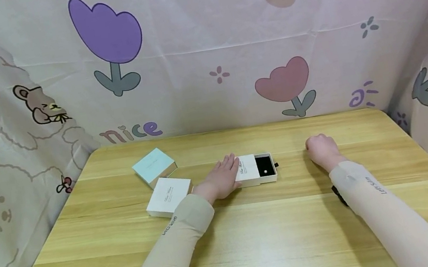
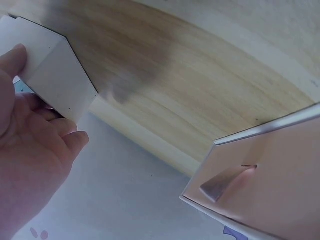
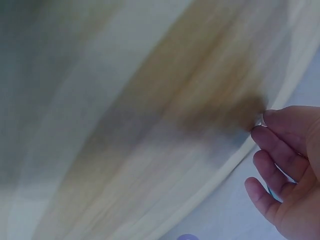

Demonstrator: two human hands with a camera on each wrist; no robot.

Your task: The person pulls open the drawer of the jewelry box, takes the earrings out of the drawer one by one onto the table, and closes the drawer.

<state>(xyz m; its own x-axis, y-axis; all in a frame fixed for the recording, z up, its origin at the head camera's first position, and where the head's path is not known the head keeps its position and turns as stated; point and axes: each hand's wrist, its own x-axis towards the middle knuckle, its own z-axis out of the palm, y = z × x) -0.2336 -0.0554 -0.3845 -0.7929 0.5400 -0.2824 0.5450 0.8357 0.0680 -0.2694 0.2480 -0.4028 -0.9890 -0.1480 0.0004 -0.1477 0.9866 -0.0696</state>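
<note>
You've got a wide stretch of wooden table (image 1: 260, 249) on the near side, plus a gap between the drawer (image 1: 275, 171) and your right hand (image 1: 323, 151), though the far edge's pretty close. A pale blue box (image 1: 154, 165) and second white box (image 1: 169, 195) crowd your left hand (image 1: 220, 181) on its left. That one's gripping the open white box (image 1: 248, 170), drawer out rightward, white bead (image 1: 265, 171) inside. Your right thumb and index are pinching some tiny thing (image 3: 260, 119), can't tell what.
</note>
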